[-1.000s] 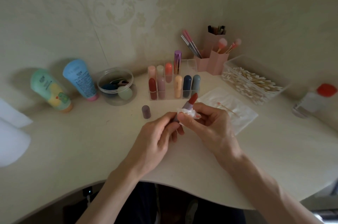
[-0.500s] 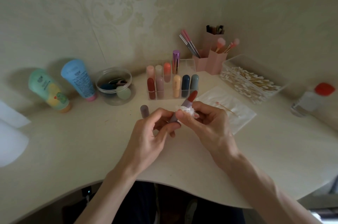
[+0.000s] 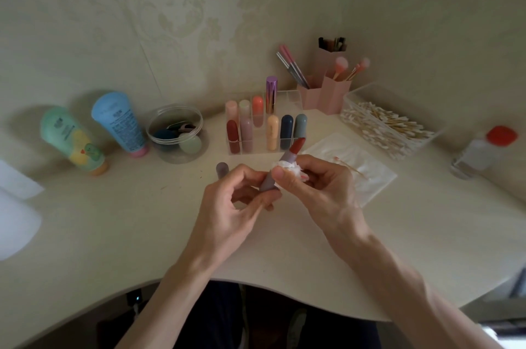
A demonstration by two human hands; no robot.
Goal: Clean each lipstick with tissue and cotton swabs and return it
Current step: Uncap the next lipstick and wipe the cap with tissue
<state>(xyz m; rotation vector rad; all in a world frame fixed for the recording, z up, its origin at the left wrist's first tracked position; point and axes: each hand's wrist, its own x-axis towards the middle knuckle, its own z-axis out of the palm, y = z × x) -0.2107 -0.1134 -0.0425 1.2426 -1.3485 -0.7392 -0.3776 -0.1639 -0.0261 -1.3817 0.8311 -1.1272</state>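
An uncapped mauve lipstick (image 3: 269, 182) with a red tip (image 3: 297, 147) tilts up to the right above the desk. My left hand (image 3: 233, 206) grips its lower barrel. My right hand (image 3: 318, 192) pinches a crumpled white tissue (image 3: 287, 166) around the collar just under the red tip. Its mauve cap (image 3: 222, 169) stands on the desk, to the left of my left hand. Behind, a clear organiser (image 3: 284, 103) holds several capped lipsticks. A flat tissue (image 3: 367, 175) with a used cotton swab (image 3: 348, 165) lies right of my hands.
A clear box of cotton swabs (image 3: 387, 126) and pink brush holders (image 3: 330, 92) stand at the back right. A red-capped bottle (image 3: 481, 152) is far right. A round tub (image 3: 176, 135) and two tubes (image 3: 119, 123) sit at the left.
My left hand's fingers shifted on the barrel, turning the lipstick a little inside the tissue. The right hand kept the tissue pinched in place.
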